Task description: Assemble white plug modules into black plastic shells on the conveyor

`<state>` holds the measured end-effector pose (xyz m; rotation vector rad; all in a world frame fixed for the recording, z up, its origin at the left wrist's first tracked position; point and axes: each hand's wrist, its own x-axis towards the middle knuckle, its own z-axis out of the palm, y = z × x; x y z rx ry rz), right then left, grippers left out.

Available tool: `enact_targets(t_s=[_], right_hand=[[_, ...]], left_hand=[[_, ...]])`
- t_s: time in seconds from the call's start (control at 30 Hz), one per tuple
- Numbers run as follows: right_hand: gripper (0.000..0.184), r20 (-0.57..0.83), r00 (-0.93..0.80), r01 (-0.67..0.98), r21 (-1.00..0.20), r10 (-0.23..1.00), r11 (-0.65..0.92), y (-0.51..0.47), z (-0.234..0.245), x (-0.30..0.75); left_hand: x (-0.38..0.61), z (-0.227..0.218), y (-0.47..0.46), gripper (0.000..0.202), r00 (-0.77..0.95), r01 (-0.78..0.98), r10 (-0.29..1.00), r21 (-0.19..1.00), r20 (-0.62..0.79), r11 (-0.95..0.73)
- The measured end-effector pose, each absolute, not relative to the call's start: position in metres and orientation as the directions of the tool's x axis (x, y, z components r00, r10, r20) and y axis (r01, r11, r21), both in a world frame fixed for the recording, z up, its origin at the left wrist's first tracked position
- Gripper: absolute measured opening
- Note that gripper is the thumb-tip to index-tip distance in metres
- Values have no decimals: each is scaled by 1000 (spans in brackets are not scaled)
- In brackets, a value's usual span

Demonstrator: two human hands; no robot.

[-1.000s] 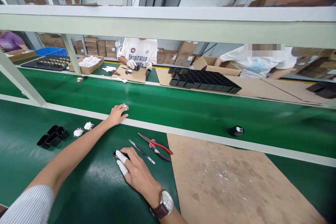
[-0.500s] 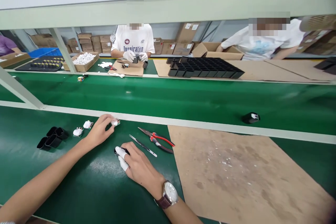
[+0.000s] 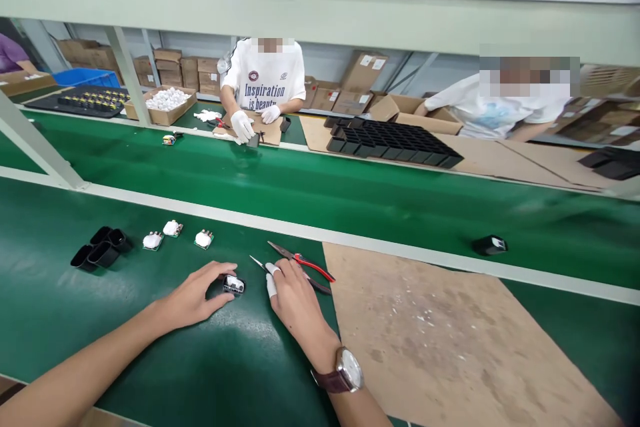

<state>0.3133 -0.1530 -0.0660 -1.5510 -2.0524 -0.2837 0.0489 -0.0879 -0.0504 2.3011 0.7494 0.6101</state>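
Note:
My left hand (image 3: 195,295) has thumb and forefinger around a small black plastic case (image 3: 241,287), whose open top shows something white and metallic inside. My right hand (image 3: 295,293), with white finger cots on two fingers and a watch at the wrist, closes on the tweezers (image 3: 257,263); only their pointed tip shows. Beside it lie red-handled long-nose pliers (image 3: 285,252), partly covered by the hand. Behind my left hand sit small circuit boards topped with white wads, the nearest board (image 3: 203,239) standing apart from two others. Several open black cases (image 3: 103,254) stand grouped at left.
A stained cardboard sheet (image 3: 425,327) covers the bench at right. Beyond a pale rail runs a green belt (image 3: 300,180) bearing a black case (image 3: 490,245) and a small part (image 3: 170,139). Across it, a co-worker in white gloves (image 3: 243,127) works near a black case tray (image 3: 395,140).
My left hand has left the circuit board at the back and moved to the black case. My right hand has let go of the case and shifted right onto the tweezers.

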Motion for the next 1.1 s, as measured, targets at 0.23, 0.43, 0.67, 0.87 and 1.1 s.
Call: enact_targets(t_s=[0.23, 0.43, 0.67, 0.87, 1.1], right_hand=[[39, 554, -201, 834, -336, 808, 437, -169, -41, 293], [32, 567, -328, 836, -199, 756, 512, -173, -31, 294], [26, 540, -374, 862, -97, 754, 497, -175, -32, 299], [20, 546, -391, 861, -68, 741, 504, -172, -28, 300], [19, 530, -400, 877, -15, 748, 480, -173, -32, 298]], left_hand=[[46, -63, -89, 59, 707, 379, 690, 740, 157, -556], [48, -61, -90, 65, 689, 353, 705, 771, 169, -530], [47, -62, -88, 69, 694, 305, 684, 770, 223, -561], [47, -62, -88, 73, 687, 331, 694, 758, 215, -562], [48, -61, -88, 74, 692, 327, 693, 768, 202, -550]])
